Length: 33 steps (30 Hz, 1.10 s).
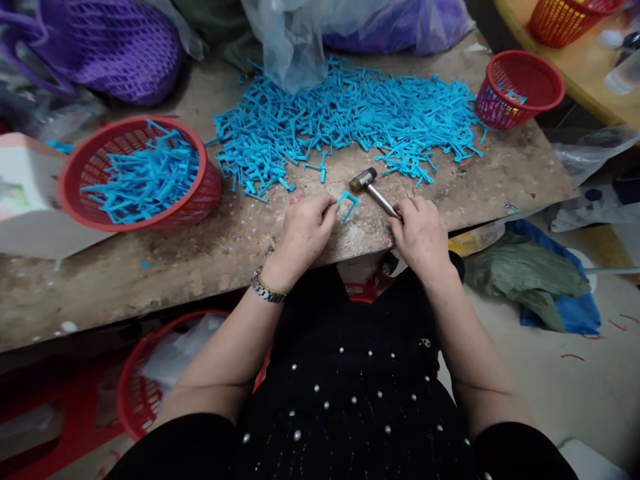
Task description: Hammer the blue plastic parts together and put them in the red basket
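Note:
My left hand (pixel 309 230) is closed in a pinch on a small blue plastic piece (pixel 349 199), a bent part with arms pointing away from the fingers. In my right hand (pixel 423 233) is the handle end of a small mallet (pixel 377 192), its fingers wrapped round it. The mallet's head, dark on one side and amber on the other, lies at or just over the worktop (pixel 240 250), to the right of the blue piece. Beyond both hands spreads a wide heap of similar blue plastic pieces (pixel 350 113). A few loose ones lie at its near edge.
On the left, a red basket (pixel 205 193) holds many blue pieces, beside a white box (pixel 30 200). A smaller red basket (pixel 525 73) stands at the far right corner. Purple mesh baskets (pixel 115 50) and plastic bags (pixel 295 40) line the back. Below sits another red basket (pixel 127 393).

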Each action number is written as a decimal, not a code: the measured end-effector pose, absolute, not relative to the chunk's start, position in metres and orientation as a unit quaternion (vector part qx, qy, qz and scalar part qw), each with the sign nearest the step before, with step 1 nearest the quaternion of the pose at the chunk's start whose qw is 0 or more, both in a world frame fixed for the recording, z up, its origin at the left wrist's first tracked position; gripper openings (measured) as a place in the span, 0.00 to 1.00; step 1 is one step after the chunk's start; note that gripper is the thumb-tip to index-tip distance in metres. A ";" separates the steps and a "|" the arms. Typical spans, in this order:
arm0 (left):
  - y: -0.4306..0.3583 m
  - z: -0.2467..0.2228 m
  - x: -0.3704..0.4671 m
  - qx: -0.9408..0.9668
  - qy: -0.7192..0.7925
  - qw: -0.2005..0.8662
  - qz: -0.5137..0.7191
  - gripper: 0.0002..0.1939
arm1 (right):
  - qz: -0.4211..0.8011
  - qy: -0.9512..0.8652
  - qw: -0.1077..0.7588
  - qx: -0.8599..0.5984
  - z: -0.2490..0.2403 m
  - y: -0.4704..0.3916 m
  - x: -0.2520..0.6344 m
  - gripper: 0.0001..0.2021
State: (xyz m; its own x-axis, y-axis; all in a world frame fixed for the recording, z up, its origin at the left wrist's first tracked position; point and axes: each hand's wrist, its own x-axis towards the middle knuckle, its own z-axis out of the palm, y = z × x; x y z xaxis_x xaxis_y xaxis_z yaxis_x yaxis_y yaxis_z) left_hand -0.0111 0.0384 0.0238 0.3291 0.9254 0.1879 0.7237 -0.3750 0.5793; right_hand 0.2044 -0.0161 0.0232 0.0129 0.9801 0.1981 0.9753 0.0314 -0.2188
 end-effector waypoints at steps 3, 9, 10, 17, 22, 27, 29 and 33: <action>0.042 0.026 -0.009 0.812 0.530 0.142 0.201 0.10 | 0.015 -0.705 0.105 -0.701 0.024 -0.015 0.208 0.08; 0.046 0.030 0.003 0.822 0.553 0.087 0.107 0.13 | 0.033 -0.709 0.090 -0.699 0.019 -0.008 0.214 0.10; 0.047 0.030 0.005 0.822 0.554 0.082 0.104 0.14 | 0.037 -0.709 0.093 -0.698 0.018 -0.007 0.215 0.10; 0.045 0.024 0.009 0.824 0.549 0.076 0.116 0.15 | 0.032 -0.704 0.172 -0.688 0.016 -0.013 0.223 0.12; 0.041 0.028 0.012 0.822 0.556 0.086 0.087 0.15 | 0.031 -0.702 0.218 -0.677 0.021 -0.024 0.226 0.12; 0.042 0.025 0.011 0.821 0.556 0.087 0.100 0.15 | 0.038 -0.714 0.239 -0.657 0.020 -0.035 0.226 0.11; 0.043 0.024 0.011 0.824 0.553 0.075 0.099 0.15 | 0.040 -0.720 0.234 -0.653 0.017 -0.039 0.223 0.13; 0.042 0.024 0.011 0.828 0.552 0.062 0.083 0.16 | 0.034 -0.739 0.200 -0.642 0.013 -0.043 0.217 0.20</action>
State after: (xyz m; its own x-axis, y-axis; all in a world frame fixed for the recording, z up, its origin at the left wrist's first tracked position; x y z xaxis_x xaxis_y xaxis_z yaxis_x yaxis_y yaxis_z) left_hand 0.0115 0.0423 0.0243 0.3776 0.9234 0.0693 0.9029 -0.3838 0.1936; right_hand 0.2172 -0.0426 0.0134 -0.0959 0.9632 0.2513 0.9356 0.1733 -0.3074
